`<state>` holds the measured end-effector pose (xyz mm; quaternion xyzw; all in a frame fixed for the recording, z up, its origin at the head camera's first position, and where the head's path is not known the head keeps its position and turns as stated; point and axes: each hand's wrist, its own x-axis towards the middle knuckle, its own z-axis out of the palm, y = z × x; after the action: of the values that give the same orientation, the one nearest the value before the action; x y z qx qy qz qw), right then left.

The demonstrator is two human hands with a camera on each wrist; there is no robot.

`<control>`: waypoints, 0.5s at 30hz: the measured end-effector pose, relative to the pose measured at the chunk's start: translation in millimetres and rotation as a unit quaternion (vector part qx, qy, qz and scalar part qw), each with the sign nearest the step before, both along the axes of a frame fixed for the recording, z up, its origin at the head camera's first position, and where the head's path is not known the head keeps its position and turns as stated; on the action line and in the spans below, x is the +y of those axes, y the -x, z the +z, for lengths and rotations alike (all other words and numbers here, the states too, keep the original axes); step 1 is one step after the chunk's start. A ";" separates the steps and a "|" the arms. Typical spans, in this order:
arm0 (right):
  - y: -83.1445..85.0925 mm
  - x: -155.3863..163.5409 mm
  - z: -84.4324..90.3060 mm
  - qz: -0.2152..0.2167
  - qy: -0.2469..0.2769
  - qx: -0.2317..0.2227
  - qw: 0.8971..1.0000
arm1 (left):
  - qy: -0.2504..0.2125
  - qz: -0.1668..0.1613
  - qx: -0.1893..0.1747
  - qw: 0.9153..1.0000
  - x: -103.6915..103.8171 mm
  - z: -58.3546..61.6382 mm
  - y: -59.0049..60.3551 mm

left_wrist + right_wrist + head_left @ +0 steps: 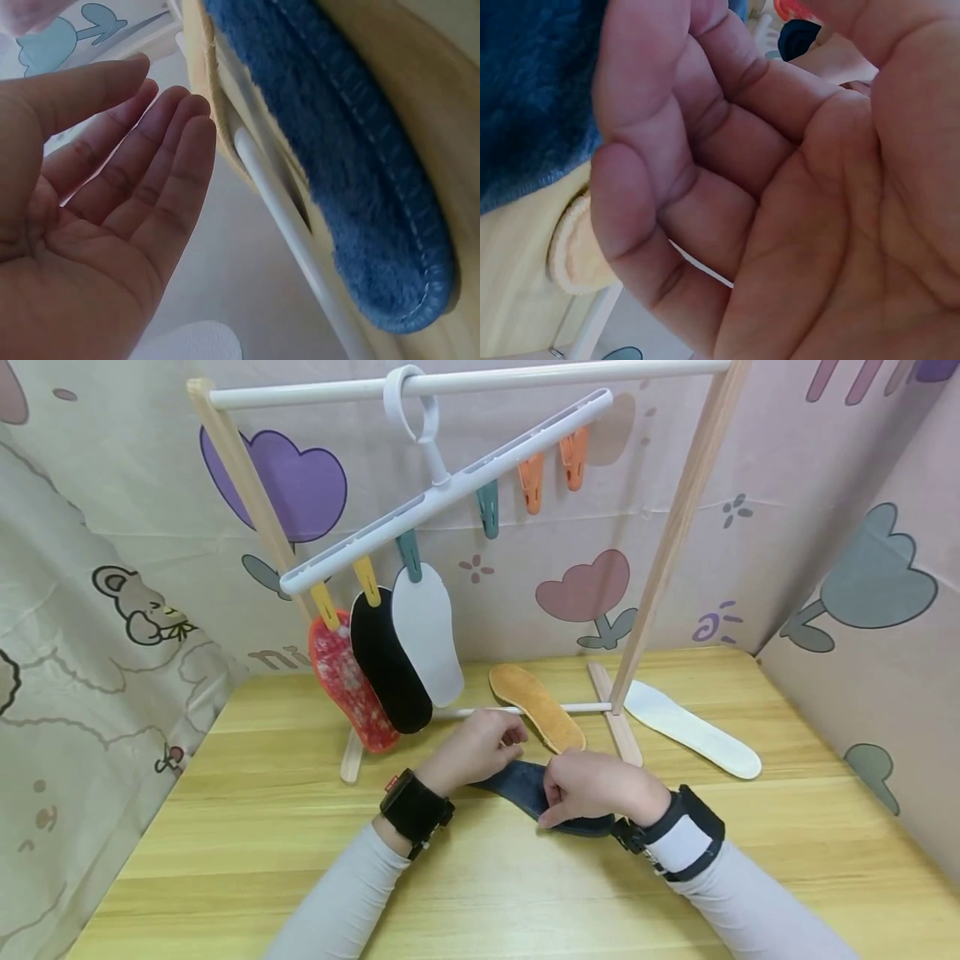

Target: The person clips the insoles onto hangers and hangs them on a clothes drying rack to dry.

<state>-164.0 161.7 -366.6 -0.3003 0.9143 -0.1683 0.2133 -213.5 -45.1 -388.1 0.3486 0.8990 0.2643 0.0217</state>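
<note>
Three insoles (386, 660) are already clipped on the hanger (450, 485); the blue insole (525, 787) lies on the table (225, 827), pinched by the right hand (592, 787), left hand (476, 747) relaxed beside it, still to be hung

The blue insole (525, 789) lies flat on the yellow wooden worktop (480, 877), close to the near edge of the drying rack's base. It is dark denim-blue, with a fleecy, napped upper face and a line of pale stitching running round its rim, plain in the left wrist view (360, 187). Its long axis runs slantwise, one rounded end toward the left hand (476, 750), the other under the right hand (592, 787). The right hand covers that nearer end, fingers curled at its edge; whether they pinch it cannot be told. The left hand hovers with straight fingers just beside the far end.
</note>
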 end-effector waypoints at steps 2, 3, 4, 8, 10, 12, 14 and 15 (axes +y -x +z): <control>-0.1 -0.7 -1.1 -0.003 -0.007 0.000 1.000 | 0.011 0.003 0.001 1.000 0.9 -0.9 -1.1; 0.0 -1.0 -1.6 -0.006 -0.011 -0.001 1.000 | 0.018 0.005 0.002 1.000 1.3 -1.5 -1.4; 0.2 -1.2 -2.1 -0.009 -0.016 -0.002 1.000 | 0.023 0.006 0.000 1.000 1.7 -2.2 -1.7; 0.7 -1.8 -4.5 -0.020 -0.030 -0.003 0.999 | 0.036 0.004 -0.003 0.999 3.3 -5.6 -2.9; 0.9 -2.1 -5.9 -0.021 -0.036 0.001 0.999 | 0.034 -0.003 -0.004 0.999 3.8 -7.5 -3.1; 1.2 -2.5 -7.4 -0.020 -0.041 0.006 0.999 | 0.031 -0.011 0.000 0.999 3.9 -9.1 -3.5; 1.3 -3.1 -8.5 -0.021 -0.047 0.010 0.999 | 0.030 -0.017 0.003 0.999 4.0 -10.3 -3.7; 1.3 -3.5 -8.8 -0.022 -0.050 0.011 0.998 | 0.031 -0.019 0.005 0.999 3.9 -10.6 -3.9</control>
<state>-165.3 158.2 -375.4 -0.2710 0.9302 -0.1239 0.2142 -209.6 -41.2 -398.7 0.3660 0.9002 0.2337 0.0326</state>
